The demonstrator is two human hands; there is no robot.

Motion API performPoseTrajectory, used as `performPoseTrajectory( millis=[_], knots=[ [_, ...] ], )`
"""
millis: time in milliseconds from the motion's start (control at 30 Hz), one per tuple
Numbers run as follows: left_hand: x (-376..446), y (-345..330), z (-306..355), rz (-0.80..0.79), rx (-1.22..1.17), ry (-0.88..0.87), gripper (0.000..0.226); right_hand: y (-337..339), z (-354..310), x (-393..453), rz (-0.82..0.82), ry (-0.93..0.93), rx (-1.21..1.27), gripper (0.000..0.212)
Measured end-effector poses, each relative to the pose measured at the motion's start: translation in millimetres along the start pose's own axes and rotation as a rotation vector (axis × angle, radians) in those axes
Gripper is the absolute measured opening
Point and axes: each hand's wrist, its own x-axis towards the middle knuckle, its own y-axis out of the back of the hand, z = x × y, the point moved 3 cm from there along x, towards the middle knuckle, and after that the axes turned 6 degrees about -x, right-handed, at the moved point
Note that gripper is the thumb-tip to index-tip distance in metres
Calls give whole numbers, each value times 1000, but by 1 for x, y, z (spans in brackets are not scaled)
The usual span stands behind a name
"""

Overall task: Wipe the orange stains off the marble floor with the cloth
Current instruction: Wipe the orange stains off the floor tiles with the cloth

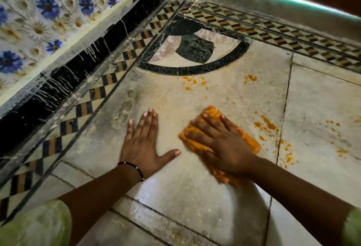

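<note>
My right hand point(220, 144) lies flat, fingers spread, pressing an orange cloth point(251, 140) onto the pale marble floor point(187, 183); the hand hides most of the cloth. My left hand point(142, 146) rests flat on the bare marble to the left of the cloth, fingers apart, holding nothing. Orange stains point(268, 124) speckle the slab just right of the cloth and run down along the joint. Another orange patch point(195, 82) lies ahead near the dark arc, and a small orange blot point(251, 78) sits further right.
A black, pink and white marble inlay point(193, 48) fills the floor corner ahead. A checkered border band point(101, 87) runs along the left and far edges. A black skirting point(64, 78) under flowered wall tiles point(46, 7) stands on the left. More orange specks point(336, 126) dot the right slab.
</note>
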Motion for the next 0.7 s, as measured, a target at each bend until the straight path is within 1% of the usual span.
performPoseTrajectory(
  millis=[67, 133, 233, 267, 300, 333, 400, 467, 533, 567, 633, 700],
  knots=[
    [0, -1, 0, 1, -3, 3, 115, -3, 14, -29, 29, -17, 47, 57],
    [0, -1, 0, 7, -4, 12, 115, -1, 35, -37, 51, -148, 69, 61],
    [0, 0, 2, 12, -7, 7, 114, 7, 49, -1, 50, -398, 77, 63],
    [0, 0, 2, 8, -4, 12, 114, 9, 47, 18, 34, -448, 75, 64],
    [0, 0, 2, 4, 1, 13, 114, 11, 41, 35, 16, -456, 66, 63],
    [1, 0, 3, 0, 5, 12, 114, 12, 31, 50, 0, -423, 58, 62],
    [1, -1, 3, -7, 10, 8, 114, 10, 5, 61, -22, -275, 46, 59],
    [1, 0, 1, -6, 1, 4, 114, 7, -10, 44, -13, -112, 34, 58],
    [1, -1, 0, -4, -9, -4, 113, 3, 0, 17, 16, -50, 47, 58],
    [2, -1, 0, 3, -16, -4, 113, 1, 14, 8, 25, -79, 43, 58],
    [2, -1, 0, 8, -32, 4, 112, 3, 45, 2, 18, -227, 50, 61],
    [2, 0, 1, 0, -38, 9, 112, 8, 64, 21, 6, -379, 68, 64]
  ],
)
